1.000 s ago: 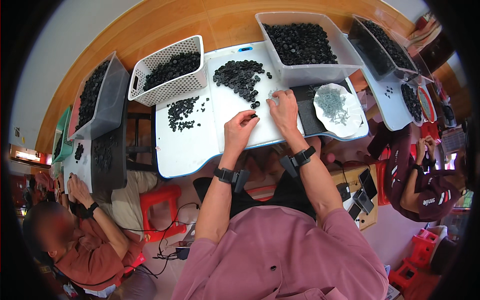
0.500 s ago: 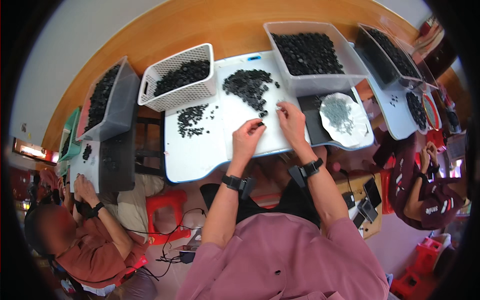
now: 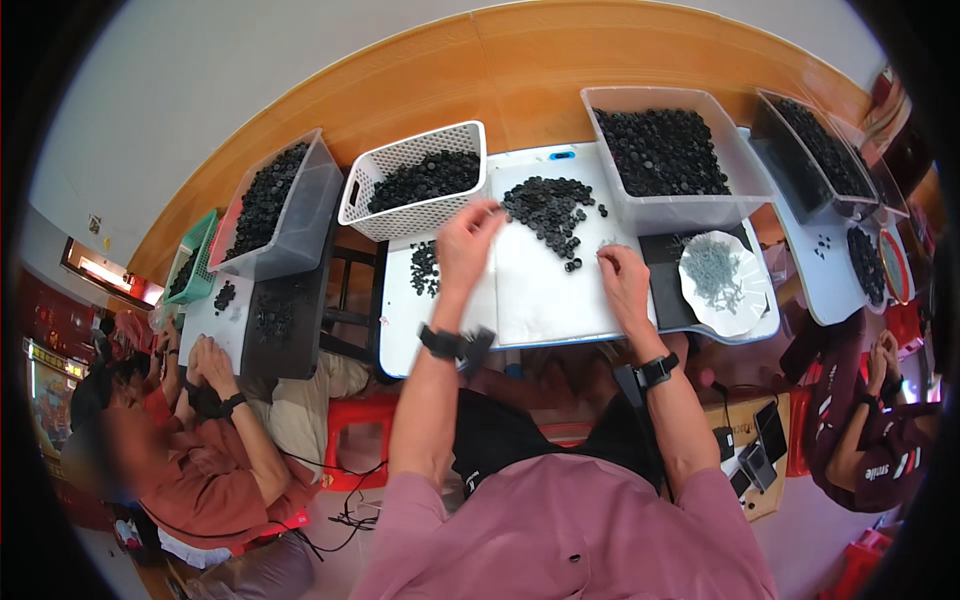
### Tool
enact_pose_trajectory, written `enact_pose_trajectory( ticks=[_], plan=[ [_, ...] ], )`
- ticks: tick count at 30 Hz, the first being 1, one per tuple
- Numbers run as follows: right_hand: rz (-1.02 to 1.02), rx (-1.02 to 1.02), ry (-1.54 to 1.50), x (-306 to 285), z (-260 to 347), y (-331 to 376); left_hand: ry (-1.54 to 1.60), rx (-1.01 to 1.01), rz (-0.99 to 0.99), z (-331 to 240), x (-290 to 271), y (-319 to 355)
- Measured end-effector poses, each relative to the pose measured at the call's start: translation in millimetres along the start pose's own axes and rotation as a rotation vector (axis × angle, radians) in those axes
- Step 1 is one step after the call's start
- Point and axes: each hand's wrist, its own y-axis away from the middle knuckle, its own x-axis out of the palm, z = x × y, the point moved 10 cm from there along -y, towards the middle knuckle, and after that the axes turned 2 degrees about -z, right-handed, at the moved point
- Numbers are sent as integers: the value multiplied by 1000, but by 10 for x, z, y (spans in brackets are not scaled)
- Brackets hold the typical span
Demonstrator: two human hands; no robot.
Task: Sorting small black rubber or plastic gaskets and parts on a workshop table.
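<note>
My left hand reaches to the left edge of the pile of small black round pieces on the white tabletop. Its curled fingers are blurred, and whether they hold a piece cannot be told. Nearer the front right, my right hand is closed in a pinch above the table. A tiny pale thing seems to show at its fingertips, too small to name. Beside it lies a white scalloped plate heaped with thin grey-green bits. More black pieces are scattered left of my left forearm.
A white perforated basket and a clear plastic bin, both filled with black pieces, stand at the back. Other people work at tables on the left and right. A red stool and cables are below.
My left hand has left the front of the table and moved up and left to the pile. My right hand stays pinched nearby. The whole view has shifted down and right.
</note>
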Motion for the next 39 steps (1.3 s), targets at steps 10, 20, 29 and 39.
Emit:
enact_pose_trajectory(
  ticks=[10,20,29,39],
  plan=[
    [-57,153,-129,-31,-223,16,-147,151,146,178,593,128],
    [-20,160,-71,-54,-123,24,-349,143,162,39,1190,739],
    [10,140,-63,-30,-77,4,-374,473,318,-226,1305,508],
    [19,130,-70,-21,-66,-12,-453,488,336,-240,1388,456]
  ],
)
